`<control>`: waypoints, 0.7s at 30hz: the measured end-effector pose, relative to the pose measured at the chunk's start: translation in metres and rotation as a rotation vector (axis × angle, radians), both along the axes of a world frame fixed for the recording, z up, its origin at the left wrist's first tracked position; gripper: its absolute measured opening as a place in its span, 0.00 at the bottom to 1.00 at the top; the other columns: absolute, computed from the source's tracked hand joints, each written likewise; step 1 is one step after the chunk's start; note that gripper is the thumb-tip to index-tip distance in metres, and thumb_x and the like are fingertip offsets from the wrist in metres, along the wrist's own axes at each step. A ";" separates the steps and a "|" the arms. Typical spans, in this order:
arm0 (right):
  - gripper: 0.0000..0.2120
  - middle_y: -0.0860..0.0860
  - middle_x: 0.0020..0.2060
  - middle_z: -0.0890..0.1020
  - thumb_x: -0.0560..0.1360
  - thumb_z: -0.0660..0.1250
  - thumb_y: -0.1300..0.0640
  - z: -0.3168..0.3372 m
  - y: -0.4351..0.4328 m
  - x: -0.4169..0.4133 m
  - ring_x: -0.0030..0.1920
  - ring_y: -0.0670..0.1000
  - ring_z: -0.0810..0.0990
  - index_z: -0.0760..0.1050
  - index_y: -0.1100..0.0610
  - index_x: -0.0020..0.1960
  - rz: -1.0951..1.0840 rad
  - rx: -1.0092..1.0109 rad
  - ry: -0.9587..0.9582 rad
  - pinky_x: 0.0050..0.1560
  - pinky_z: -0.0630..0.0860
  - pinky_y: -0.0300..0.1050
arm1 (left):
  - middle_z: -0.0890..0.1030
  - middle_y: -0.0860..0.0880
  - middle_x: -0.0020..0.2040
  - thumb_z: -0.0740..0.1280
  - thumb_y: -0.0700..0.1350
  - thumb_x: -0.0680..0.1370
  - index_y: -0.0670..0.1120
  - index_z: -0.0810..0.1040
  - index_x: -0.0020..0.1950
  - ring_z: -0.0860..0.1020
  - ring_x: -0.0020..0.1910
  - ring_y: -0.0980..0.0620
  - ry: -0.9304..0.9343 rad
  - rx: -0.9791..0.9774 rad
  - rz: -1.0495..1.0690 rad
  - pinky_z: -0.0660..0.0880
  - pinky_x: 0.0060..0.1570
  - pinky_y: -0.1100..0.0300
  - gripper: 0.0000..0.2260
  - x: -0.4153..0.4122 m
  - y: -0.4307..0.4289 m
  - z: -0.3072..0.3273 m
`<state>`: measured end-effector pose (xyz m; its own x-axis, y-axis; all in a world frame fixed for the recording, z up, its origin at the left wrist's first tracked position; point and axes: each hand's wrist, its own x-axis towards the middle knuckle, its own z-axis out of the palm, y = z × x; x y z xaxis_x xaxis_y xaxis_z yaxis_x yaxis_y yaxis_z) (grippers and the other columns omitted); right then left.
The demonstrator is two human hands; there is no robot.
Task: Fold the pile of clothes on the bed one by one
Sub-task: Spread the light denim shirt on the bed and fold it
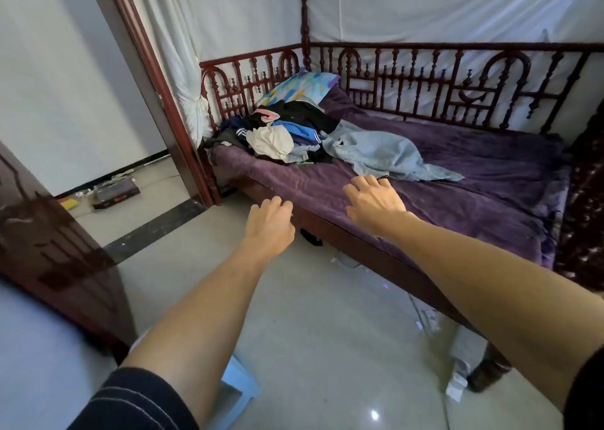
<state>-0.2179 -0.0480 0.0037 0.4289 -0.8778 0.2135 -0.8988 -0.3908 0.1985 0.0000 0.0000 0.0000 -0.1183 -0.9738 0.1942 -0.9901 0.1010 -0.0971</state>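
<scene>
Left hand and right hand empty, fingers loose; clothes pile on bed.

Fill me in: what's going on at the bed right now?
A person stands at the bed with both arms stretched toward it. Both hands are empty, fingers relaxed. The right hand is over the purple cover, close to a light blue garment that trails out from the pile. The left hand is at the bed's front edge. The pile lies jumbled in front of the pillow. No folded piece shows, so folding has not begun.
</scene>
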 end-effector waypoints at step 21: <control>0.21 0.56 0.66 0.70 0.80 0.57 0.47 -0.062 -0.340 0.032 0.65 0.57 0.70 0.65 0.55 0.70 -0.078 0.198 0.000 0.64 0.66 0.54 | 0.76 0.46 0.57 0.62 0.47 0.77 0.46 0.73 0.62 0.74 0.57 0.44 0.042 0.061 -0.034 0.69 0.53 0.50 0.14 0.053 -0.336 -0.051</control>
